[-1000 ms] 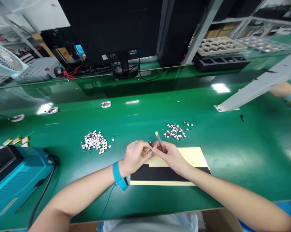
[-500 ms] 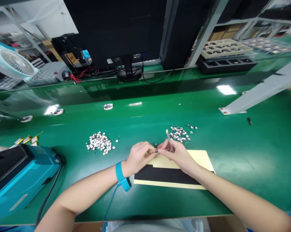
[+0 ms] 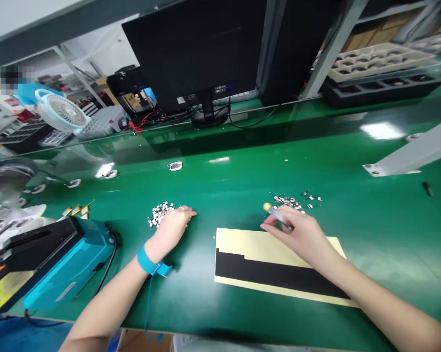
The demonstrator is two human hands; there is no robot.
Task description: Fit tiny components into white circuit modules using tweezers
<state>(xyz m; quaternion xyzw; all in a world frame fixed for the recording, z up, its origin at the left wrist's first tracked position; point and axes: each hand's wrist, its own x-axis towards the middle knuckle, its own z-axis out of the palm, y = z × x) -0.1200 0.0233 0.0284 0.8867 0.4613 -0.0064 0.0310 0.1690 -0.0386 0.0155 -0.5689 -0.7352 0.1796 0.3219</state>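
My left hand [image 3: 172, 226], with a blue strap round its wrist, reaches over the right side of the left pile of small white parts [image 3: 157, 213]. Its fingers are bent together; whether they pinch a part is hidden. My right hand [image 3: 297, 230] holds a thin tweezer-like tool [image 3: 278, 213] with a yellowish end, in front of the right pile of small parts [image 3: 288, 201]. Beneath the right hand and forearm lies a pale yellow sheet [image 3: 238, 240] with a black strip [image 3: 264, 271] on it.
A blue and black machine [image 3: 73, 264] with a black cable stands at the left. A monitor [image 3: 205, 58] stands at the back. A grey metal bracket [image 3: 414, 151] and stacked trays [image 3: 381, 61] are at the right. A fan [image 3: 64, 112] is back left.
My left hand has left my right hand and moved left to the left pile. My right hand, still with the tool, is away from the left fingers. The view has shifted.
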